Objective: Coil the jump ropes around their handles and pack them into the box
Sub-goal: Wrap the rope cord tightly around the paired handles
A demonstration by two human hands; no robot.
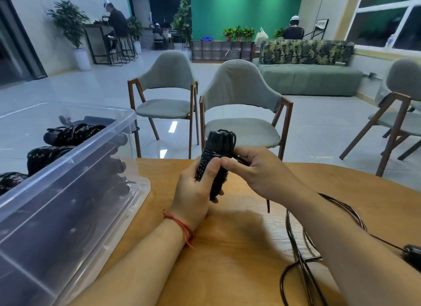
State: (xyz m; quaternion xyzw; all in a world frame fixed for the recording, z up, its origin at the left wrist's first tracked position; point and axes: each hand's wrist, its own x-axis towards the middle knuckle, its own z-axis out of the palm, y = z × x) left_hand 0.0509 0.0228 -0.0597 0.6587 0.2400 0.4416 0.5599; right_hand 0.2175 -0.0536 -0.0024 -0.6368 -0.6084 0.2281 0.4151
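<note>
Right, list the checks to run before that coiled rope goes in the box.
1. Left hand grips the coiled rope: ok.
2. Right hand pinches the coiled rope at its top: ok.
3. Rope end tucked in: not ok, a tail hangs below the right hand.
4. Box open, no lid on: ok.
5. Loose rope on the table is separate from this bundle: cannot tell.

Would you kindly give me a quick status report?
Left hand grips coiled bundle. Right hand pinches its strand. Loose rope on table. Box open, nothing blocking.
</note>
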